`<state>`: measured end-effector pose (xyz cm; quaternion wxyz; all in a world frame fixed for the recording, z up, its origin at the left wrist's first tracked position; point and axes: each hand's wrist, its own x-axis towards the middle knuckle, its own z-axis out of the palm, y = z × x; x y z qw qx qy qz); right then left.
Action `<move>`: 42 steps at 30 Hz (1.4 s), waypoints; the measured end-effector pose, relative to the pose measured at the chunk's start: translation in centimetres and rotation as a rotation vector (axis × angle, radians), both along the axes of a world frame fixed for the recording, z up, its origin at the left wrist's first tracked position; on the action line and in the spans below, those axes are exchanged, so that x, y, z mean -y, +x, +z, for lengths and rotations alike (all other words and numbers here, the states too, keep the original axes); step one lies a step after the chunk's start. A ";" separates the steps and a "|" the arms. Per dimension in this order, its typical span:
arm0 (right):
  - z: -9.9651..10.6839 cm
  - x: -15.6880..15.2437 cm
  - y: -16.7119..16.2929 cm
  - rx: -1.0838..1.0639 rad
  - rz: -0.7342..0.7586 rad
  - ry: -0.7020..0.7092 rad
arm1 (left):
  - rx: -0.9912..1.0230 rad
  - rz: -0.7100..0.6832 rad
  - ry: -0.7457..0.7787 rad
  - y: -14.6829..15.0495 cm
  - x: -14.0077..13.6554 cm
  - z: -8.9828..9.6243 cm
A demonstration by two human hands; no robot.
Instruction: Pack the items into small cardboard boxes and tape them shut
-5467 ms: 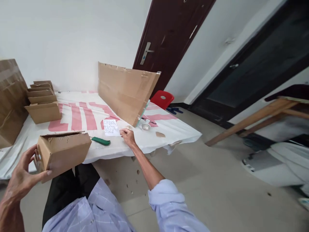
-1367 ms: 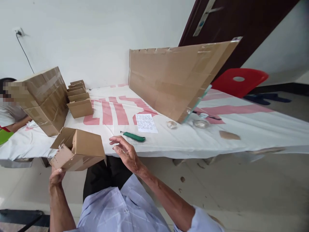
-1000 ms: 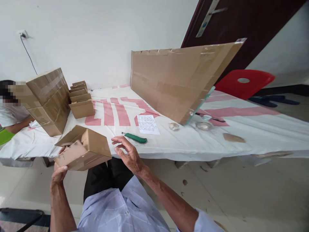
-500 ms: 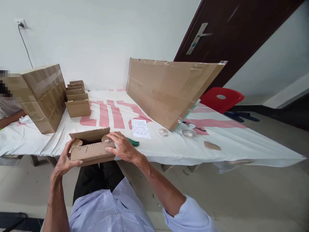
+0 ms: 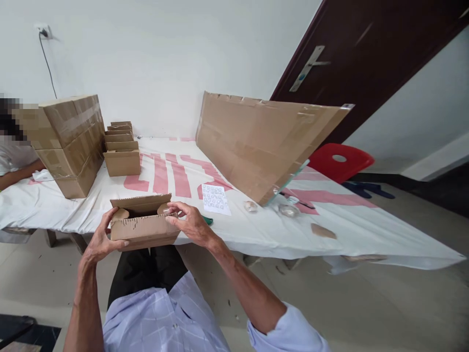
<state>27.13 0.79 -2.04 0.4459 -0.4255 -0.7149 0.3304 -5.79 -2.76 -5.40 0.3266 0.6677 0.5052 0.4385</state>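
Note:
A small brown cardboard box [image 5: 144, 231] with its top open is held at the table's near edge, over my lap. Its back flap stands up, and small rounded side flaps show at both ends. My left hand [image 5: 100, 239] grips the left end, thumb along the lower front and fingers behind. My right hand [image 5: 190, 221] is at the right end, thumb by the front wall's top edge and bent fingers by the side flap. The box's inside is dark. Just beyond my right hand, a green object [image 5: 208, 221] is partly hidden.
Taped cartons [image 5: 73, 142] are stacked at left beside a person's arm [image 5: 22, 174]. Several open small boxes [image 5: 122, 162] stand in a row. A printed sheet [image 5: 216, 199], a large cardboard panel [image 5: 264, 142], tape rolls [image 5: 288, 210] and a cardboard scrap [image 5: 323, 231] are on the white-covered table [image 5: 256, 239].
My right fingers have drawn back and bent more at the box's right side flap. My left hand keeps its grip. The whole view has shifted slightly.

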 end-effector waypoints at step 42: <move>0.3 2.1 -1.0 0.205 -0.141 0.662 | -0.017 0.128 0.008 2.3 -0.6 1.3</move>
